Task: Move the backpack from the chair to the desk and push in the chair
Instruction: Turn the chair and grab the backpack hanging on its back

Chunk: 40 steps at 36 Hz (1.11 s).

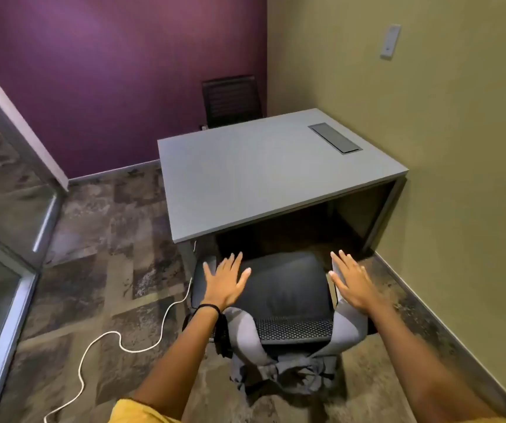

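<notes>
A black backpack (279, 285) with grey shoulder straps (247, 340) lies on the chair (294, 329) in front of the desk; the straps hang down toward me over the chair's mesh back. The chair stands pulled out from the grey desk (260, 178), whose top is bare apart from a cable hatch. My left hand (225, 283) hovers over the backpack's left part, fingers spread, holding nothing. My right hand (352, 282) is spread over the backpack's right edge, at the grey strap. Whether either palm touches the backpack I cannot tell.
A white cable (99, 340) snakes across the carpet left of the chair. A second black chair (230, 100) stands behind the desk by the purple wall. A glass partition (1, 270) runs along the left; the beige wall (459, 178) hugs the desk's right side.
</notes>
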{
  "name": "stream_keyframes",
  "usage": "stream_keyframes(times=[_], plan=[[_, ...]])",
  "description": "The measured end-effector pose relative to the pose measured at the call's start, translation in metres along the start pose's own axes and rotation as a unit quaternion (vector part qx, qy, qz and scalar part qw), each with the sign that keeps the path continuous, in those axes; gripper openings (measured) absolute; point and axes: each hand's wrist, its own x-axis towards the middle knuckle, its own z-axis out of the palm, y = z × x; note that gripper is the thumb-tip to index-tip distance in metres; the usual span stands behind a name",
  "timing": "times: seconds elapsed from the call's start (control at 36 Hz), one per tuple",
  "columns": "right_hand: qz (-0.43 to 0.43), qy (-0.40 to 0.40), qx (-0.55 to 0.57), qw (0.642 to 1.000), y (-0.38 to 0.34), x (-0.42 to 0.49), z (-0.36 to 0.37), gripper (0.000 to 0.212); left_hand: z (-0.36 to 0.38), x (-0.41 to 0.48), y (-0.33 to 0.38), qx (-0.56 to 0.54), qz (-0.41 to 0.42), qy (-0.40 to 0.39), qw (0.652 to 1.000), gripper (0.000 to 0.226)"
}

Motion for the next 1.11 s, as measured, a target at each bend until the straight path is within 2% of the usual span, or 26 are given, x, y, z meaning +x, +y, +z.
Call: stream_keyframes(times=[0.06,0.11,0.14,0.19,0.22,0.31,0.42,0.53,0.61,0.69,0.72,0.78,0.81,0.89,0.92,1.0,1.11], plan=[[0.006,-0.049,0.03,0.998,0.003,-0.004,0.003,0.054,0.002,-0.001,0.0,0.028,-0.071,-0.061,0.995,0.067],[0.02,-0.111,0.048,0.992,0.005,-0.01,0.008,0.053,0.008,-0.002,-0.01,0.044,-0.14,-0.151,0.978,0.076],[0.029,-0.136,0.055,0.989,0.006,-0.012,0.011,0.053,0.014,0.001,-0.018,0.028,-0.17,-0.19,0.967,0.088],[0.044,-0.169,0.067,0.982,0.004,-0.018,0.011,0.052,0.035,0.016,-0.041,-0.012,-0.196,-0.242,0.95,0.129],[0.05,-0.179,0.068,0.98,0.002,-0.021,0.01,0.051,0.052,0.029,-0.057,-0.024,-0.21,-0.255,0.943,0.14],[0.057,-0.181,0.056,0.98,0.004,-0.022,0.012,0.05,0.079,0.05,-0.082,-0.024,-0.229,-0.281,0.932,0.145],[0.05,-0.175,0.037,0.983,0.008,-0.02,0.015,0.057,0.072,0.041,-0.069,0.009,-0.226,-0.301,0.926,0.152],[0.038,-0.168,0.022,0.985,0.012,-0.017,0.02,0.043,0.073,0.04,-0.061,0.04,-0.235,-0.307,0.921,0.146],[0.024,-0.179,0.008,0.983,0.014,-0.014,0.02,0.04,0.072,0.038,-0.055,0.044,-0.257,-0.316,0.912,0.156],[0.017,-0.165,0.019,0.986,0.016,-0.015,0.023,0.04,0.047,0.014,-0.028,0.044,-0.286,-0.315,0.904,0.132],[0.015,-0.159,0.022,0.987,0.017,-0.016,0.025,0.04,0.044,0.01,-0.024,0.044,-0.288,-0.315,0.903,0.13],[0.01,-0.151,0.021,0.988,0.019,-0.018,0.027,0.04,0.049,0.011,-0.028,0.021,-0.288,-0.322,0.901,0.149],[0.01,-0.147,0.022,0.989,0.019,-0.018,0.028,0.04,0.051,0.011,-0.03,0.024,-0.29,-0.319,0.902,0.147],[0.009,-0.135,0.022,0.991,0.019,-0.02,0.028,0.038,0.052,0.01,-0.032,0.004,-0.287,-0.302,0.909,0.096],[0.006,-0.134,0.021,0.991,0.019,-0.021,0.027,0.038,0.05,0.009,-0.032,-0.006,-0.28,-0.292,0.915,0.087],[0.003,-0.136,0.019,0.991,0.018,-0.022,0.026,0.039,0.048,0.011,-0.028,0.022,-0.238,-0.26,0.936,0.074],[0.002,-0.134,0.016,0.991,0.02,-0.022,0.025,0.038,0.039,0.005,-0.012,0.059,-0.231,-0.212,0.948,0.054]])
